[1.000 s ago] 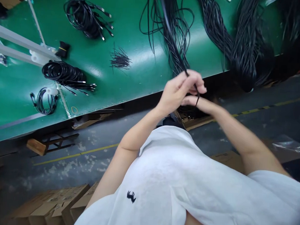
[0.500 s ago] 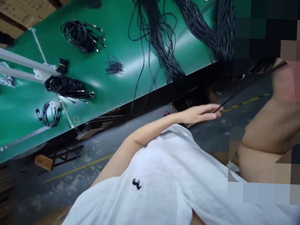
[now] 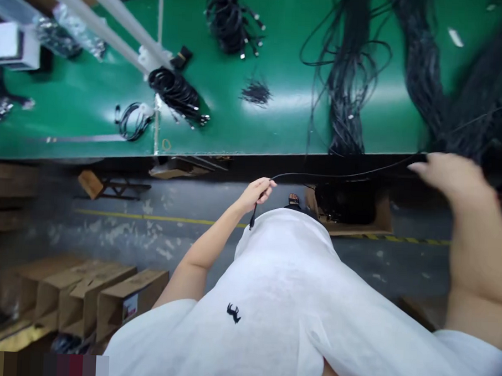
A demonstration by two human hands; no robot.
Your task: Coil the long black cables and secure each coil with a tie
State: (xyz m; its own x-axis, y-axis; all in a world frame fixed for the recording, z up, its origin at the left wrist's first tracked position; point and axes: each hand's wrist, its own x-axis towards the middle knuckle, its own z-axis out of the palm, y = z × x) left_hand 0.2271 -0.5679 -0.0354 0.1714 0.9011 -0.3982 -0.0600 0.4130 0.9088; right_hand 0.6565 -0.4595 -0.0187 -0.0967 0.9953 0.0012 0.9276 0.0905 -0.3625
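Observation:
A thin black cable (image 3: 343,174) is stretched between my two hands in front of the green table (image 3: 278,128). My left hand (image 3: 258,194) is closed in a pinch near one end of it, and the short tail hangs down from my fingers. My right hand (image 3: 447,173) is raised at the right, blurred by motion, with the cable running to its fingertips. Beyond my hands, long bundles of loose black cables (image 3: 346,92) lie on the table and hang over its front edge.
Coiled black cables (image 3: 178,93) and a smaller coil (image 3: 131,119) lie left on the table, another coil (image 3: 231,21) farther back, and a small tuft of ties (image 3: 255,92). A cardboard box (image 3: 349,214) stands on the floor under the table edge. More boxes (image 3: 88,300) sit lower left.
My hands, together a second ago, have pulled apart and drawn one cable out taut. My right hand swung far right. My view turned, so the table edge now runs level.

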